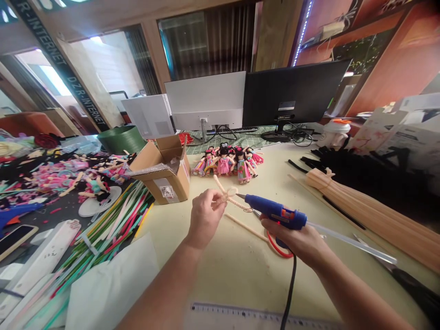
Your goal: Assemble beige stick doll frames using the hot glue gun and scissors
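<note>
Between its fingertips, my left hand (206,216) pinches a cream pipe-cleaner figure (231,192) with a loop and several thin arms. My right hand (296,238) is wrapped round the handle of a blue glue gun (275,211). A clear glue stick (354,243) sticks out of the gun's back end. The gun's nozzle points left and lies close by the figure's loop; whether they touch I cannot tell. Beneath, a loose cream pipe cleaner (247,228) lies on the table, and a red ring-like piece (279,250) shows below the gun.
Small dolls (225,162) stand behind, right of an open cardboard box (172,183). Colored pipe cleaners (110,229) lie left. A cream bundle (371,211), black pipe cleaners (371,169) and scissors (405,279) lie right. A ruler (244,313) is in front; monitors (292,94) stand behind.
</note>
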`<state>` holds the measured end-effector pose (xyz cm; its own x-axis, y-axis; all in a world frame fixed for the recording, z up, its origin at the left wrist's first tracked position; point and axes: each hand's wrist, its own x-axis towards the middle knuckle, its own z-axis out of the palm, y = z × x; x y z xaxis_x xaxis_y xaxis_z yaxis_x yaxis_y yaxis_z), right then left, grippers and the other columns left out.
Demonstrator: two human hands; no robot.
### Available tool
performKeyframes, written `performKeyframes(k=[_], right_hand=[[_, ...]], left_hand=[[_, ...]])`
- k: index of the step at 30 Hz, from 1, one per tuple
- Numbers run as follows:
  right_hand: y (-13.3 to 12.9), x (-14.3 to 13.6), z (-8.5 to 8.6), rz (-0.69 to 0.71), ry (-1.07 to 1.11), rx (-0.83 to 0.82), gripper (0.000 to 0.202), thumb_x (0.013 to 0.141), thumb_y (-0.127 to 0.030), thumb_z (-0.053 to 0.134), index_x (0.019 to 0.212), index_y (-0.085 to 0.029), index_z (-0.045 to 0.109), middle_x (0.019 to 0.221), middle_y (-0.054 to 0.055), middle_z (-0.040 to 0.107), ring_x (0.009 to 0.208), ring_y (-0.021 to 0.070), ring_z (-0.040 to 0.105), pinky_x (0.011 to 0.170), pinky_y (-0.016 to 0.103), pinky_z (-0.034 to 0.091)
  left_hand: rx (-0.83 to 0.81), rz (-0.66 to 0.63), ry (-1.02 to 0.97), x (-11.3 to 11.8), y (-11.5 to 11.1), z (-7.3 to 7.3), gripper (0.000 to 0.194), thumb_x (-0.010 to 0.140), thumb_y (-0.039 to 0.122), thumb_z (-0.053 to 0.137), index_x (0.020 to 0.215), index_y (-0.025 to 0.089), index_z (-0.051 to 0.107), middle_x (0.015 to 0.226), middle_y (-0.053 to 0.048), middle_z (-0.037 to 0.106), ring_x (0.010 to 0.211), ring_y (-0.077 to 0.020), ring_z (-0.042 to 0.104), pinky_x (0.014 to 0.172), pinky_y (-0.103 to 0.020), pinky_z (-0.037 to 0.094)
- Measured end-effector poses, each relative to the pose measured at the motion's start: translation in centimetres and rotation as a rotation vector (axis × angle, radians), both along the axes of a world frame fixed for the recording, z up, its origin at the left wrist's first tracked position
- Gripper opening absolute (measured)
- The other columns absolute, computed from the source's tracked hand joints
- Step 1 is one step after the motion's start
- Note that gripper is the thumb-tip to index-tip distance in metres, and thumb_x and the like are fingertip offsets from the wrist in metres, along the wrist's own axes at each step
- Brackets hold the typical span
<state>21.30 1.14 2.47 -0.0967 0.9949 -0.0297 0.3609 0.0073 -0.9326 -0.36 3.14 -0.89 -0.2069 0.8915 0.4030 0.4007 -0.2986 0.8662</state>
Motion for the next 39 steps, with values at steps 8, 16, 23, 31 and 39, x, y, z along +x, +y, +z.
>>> performKeyframes(k=[8,16,23,31,39], right_hand=[[1.0,0.9,-1.1,-0.064,0.214,-0.023,0.040,0.066,-0.056,0.067,0.076,-0.017,0.066,0.053,0.000,0.050,0.049,0.0130,0.045,0.044,0.026,0.036],[0.3,0.5,-0.6,-0.058,0.146,-0.074,0.034,0.067,-0.051,0.068,0.077,-0.018,0.068,0.060,0.003,0.058,0.053,0.0146,0.051,0.047,0.027,0.040],[0.4,0.6,-0.5,-0.023,0.117,-0.084,0.035,0.068,-0.052,0.067,0.076,-0.018,0.067,0.061,0.003,0.058,0.056,0.0146,0.052,0.051,0.027,0.042],[0.3,0.3,-0.4,-0.023,0.088,-0.086,0.036,0.069,-0.053,0.066,0.074,-0.017,0.067,0.058,0.001,0.055,0.054,0.0130,0.048,0.050,0.027,0.039],[-0.4,-0.1,0.4,0.002,0.126,-0.098,0.027,0.070,-0.047,0.066,0.079,-0.021,0.066,0.063,0.002,0.059,0.059,0.0163,0.054,0.051,0.028,0.042]], left_hand=[[-0.266,-0.220,-0.642,-0.5,0.9,-0.6,0.029,0.070,0.037,0.073,0.087,0.016,0.063,0.081,-0.003,0.067,0.081,-0.0155,0.062,0.081,-0.029,0.046],[-0.332,-0.292,-0.742,-0.4,0.7,-0.7,0.028,0.071,0.033,0.075,0.090,0.015,0.065,0.080,-0.004,0.069,0.080,-0.0137,0.064,0.080,-0.026,0.047],[-0.422,-0.335,-0.858,-0.4,0.4,-0.4,0.031,0.071,0.032,0.075,0.094,0.013,0.064,0.079,-0.007,0.072,0.078,-0.0171,0.067,0.081,-0.031,0.050],[-0.471,-0.315,-0.902,-0.4,0.3,-0.2,0.030,0.071,0.031,0.074,0.092,0.013,0.061,0.079,-0.008,0.072,0.075,-0.0167,0.068,0.078,-0.031,0.051],[-0.283,-0.251,-0.599,-0.2,0.8,-0.7,0.027,0.071,0.030,0.075,0.088,0.014,0.061,0.081,-0.002,0.066,0.077,-0.0117,0.062,0.074,-0.023,0.047]])
